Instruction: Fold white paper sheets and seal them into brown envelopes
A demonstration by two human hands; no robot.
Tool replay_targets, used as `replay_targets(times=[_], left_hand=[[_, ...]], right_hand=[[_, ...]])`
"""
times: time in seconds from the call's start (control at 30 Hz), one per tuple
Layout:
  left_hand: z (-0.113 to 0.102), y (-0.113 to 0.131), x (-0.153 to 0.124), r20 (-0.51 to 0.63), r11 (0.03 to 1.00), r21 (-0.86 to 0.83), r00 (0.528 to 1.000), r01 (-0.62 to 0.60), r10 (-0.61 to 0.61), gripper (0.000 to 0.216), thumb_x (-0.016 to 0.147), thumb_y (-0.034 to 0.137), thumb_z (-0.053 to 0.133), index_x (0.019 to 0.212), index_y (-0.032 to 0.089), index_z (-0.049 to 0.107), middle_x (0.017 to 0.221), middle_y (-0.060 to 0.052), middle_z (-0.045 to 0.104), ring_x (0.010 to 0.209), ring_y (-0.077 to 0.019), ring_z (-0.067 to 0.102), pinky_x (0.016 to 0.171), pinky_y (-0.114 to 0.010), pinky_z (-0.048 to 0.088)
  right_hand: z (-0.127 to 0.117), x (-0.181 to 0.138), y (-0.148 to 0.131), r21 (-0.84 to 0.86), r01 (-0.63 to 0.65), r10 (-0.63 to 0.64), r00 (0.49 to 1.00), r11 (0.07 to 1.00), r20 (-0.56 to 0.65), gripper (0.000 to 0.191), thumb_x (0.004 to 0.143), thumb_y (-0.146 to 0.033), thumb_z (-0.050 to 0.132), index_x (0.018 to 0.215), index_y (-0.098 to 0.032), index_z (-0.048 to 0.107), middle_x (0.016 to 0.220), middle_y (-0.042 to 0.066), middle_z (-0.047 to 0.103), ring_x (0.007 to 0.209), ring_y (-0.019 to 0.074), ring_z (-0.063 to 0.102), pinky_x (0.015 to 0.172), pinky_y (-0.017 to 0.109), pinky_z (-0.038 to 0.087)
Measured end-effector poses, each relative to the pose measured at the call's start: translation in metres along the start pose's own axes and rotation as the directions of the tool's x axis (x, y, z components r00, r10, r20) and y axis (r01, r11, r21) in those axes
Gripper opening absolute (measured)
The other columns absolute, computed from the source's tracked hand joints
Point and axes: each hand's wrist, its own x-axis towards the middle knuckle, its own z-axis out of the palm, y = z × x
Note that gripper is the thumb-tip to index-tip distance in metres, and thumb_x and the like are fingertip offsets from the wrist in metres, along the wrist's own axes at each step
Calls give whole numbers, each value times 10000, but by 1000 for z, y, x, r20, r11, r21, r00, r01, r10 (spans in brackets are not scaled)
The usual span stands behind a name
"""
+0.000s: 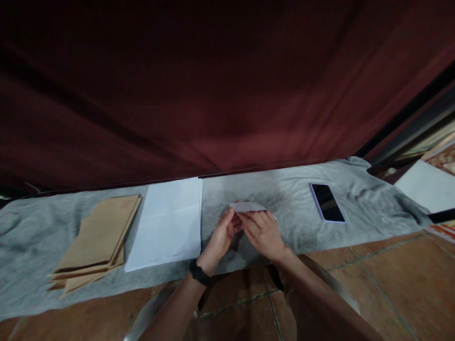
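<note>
Both my hands meet over a grey cloth (291, 199) spread on the floor. My left hand (221, 237), with a black band at the wrist, pinches the near left side of a small folded white paper (248, 206). My right hand (262, 232) has its fingers closed on the same paper from the right. The paper is held low, just above the cloth. Part of it is hidden behind my fingers.
A stack of white sheets (170, 222) lies left of my hands, and a pile of brown envelopes (97, 241) further left. A dark phone (327, 202) lies face up to the right. A dark red curtain (213, 85) hangs behind; brown floor tiles (391, 284) are in front.
</note>
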Motion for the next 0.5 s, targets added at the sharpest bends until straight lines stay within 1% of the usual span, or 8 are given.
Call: replay_targets(times=[0.07, 0.1, 0.13, 0.2, 0.27, 0.33, 0.43, 0.5], left_hand=[[-7, -1, 4, -86, 999, -34, 996, 15, -18, 571, 737, 399, 809, 1241, 172, 665, 1109, -84, 751, 939, -191, 714, 810, -280, 559], [-11, -2, 6, -130, 1000, -23, 991, 17, -19, 602, 694, 325, 832, 1250, 170, 659, 1048, -67, 760, 875, -176, 712, 781, -270, 554], [-16, -3, 8, -167, 1000, 1, 986, 15, -15, 635, 670, 273, 831, 1269, 169, 646, 1003, -55, 763, 829, -170, 707, 758, -269, 550], [-26, -5, 14, -205, 997, 82, 979, 1, 16, 672, 680, 232, 791, 1323, 175, 606, 987, -48, 762, 805, -174, 700, 749, -287, 549], [-34, -6, 21, -210, 977, 210, 974, -41, 86, 658, 713, 219, 741, 1351, 186, 580, 1035, -52, 757, 855, -184, 701, 804, -317, 554], [-42, -6, 29, -216, 927, 362, 959, -94, 182, 620, 736, 196, 705, 1343, 200, 582, 1099, -54, 746, 951, -197, 696, 898, -350, 546], [-49, -5, 39, -225, 805, 581, 927, -120, 300, 574, 762, 150, 655, 1329, 202, 587, 1238, -74, 705, 1144, -224, 649, 1054, -402, 481], [-52, -3, 44, -197, 715, 690, 922, -110, 332, 575, 778, 121, 620, 1346, 193, 571, 1333, -91, 660, 1251, -235, 597, 1132, -426, 415]], right_hand=[[14, -1, -15, 39, 64, -67, 995, 997, 80, 235, 983, -211, 550, 1164, -183, 698, 1041, 89, 706, 893, 199, 603, 801, 354, 441], [20, -2, -20, 69, 63, -70, 991, 996, 112, 223, 978, -223, 560, 1149, -185, 698, 1050, 85, 709, 905, 203, 605, 817, 361, 440], [24, -4, -24, 103, 57, -71, 987, 993, 146, 233, 975, -258, 574, 1163, -180, 689, 1085, 90, 707, 933, 212, 607, 845, 372, 443], [30, -7, -27, 169, 35, -70, 976, 985, 206, 326, 967, -344, 593, 1233, -165, 654, 1173, 111, 693, 1007, 235, 609, 914, 403, 446], [32, -9, -26, 219, -4, -51, 969, 976, 242, 399, 973, -379, 580, 1300, -154, 619, 1243, 129, 672, 1087, 249, 605, 967, 422, 450], [33, -11, -23, 239, -69, 7, 968, 968, 251, 370, 994, -322, 535, 1319, -166, 617, 1262, 126, 670, 1131, 242, 606, 985, 417, 465], [36, -11, -21, 241, -140, 76, 964, 961, 255, 352, 1006, -222, 469, 1312, -192, 641, 1267, 108, 680, 1147, 227, 617, 1003, 410, 491], [39, -11, -20, 243, -140, 70, 958, 960, 277, 381, 1007, -217, 455, 1346, -183, 625, 1323, 111, 661, 1201, 230, 601, 1052, 424, 482]])
